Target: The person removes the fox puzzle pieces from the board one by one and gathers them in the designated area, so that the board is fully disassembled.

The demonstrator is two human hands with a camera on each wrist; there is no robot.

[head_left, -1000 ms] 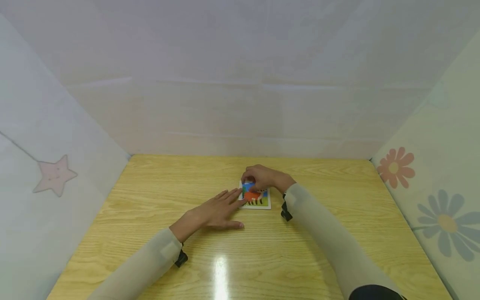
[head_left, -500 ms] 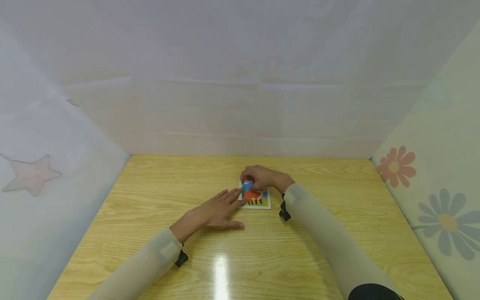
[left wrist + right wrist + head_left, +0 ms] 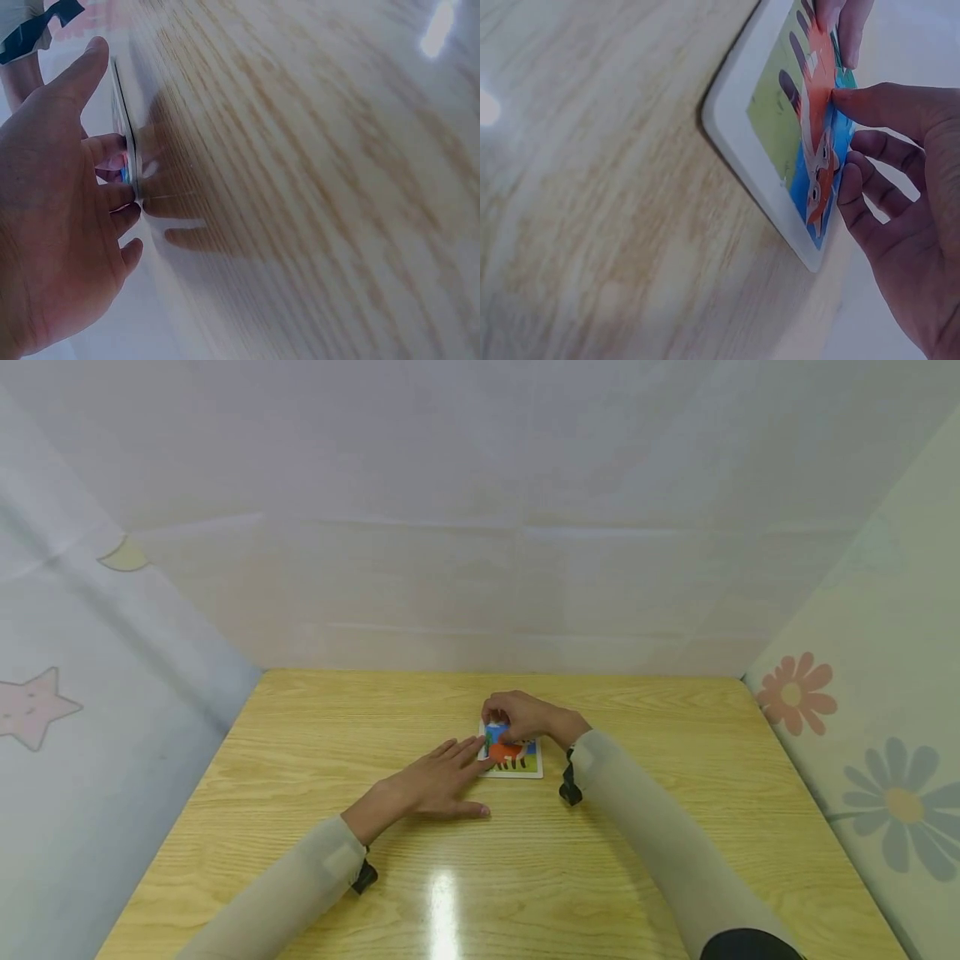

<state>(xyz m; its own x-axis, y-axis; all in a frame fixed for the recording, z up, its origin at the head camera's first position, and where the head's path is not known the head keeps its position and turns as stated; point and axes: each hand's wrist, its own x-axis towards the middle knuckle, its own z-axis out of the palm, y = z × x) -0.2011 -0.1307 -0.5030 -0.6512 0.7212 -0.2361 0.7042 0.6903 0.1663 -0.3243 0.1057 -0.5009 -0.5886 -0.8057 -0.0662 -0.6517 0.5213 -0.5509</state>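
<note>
At far edge of card (image 3: 512, 753): right hand (image 3: 527, 714), fingers bent, thumb on card face; whether pinching, cannot tell. Left hand (image 3: 437, 785): fingers extended, spread; fingertips touching card's left side. Card face up on table (image 3: 345, 727). Pale sleeves (image 3: 652, 814) on forearms. Pink flower print (image 3: 791, 695) right of table.

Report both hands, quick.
Left hand: open, touching the fox picture board.
Right hand: curled and touching the fox picture board; whether it grips anything cannot be told.
</note>
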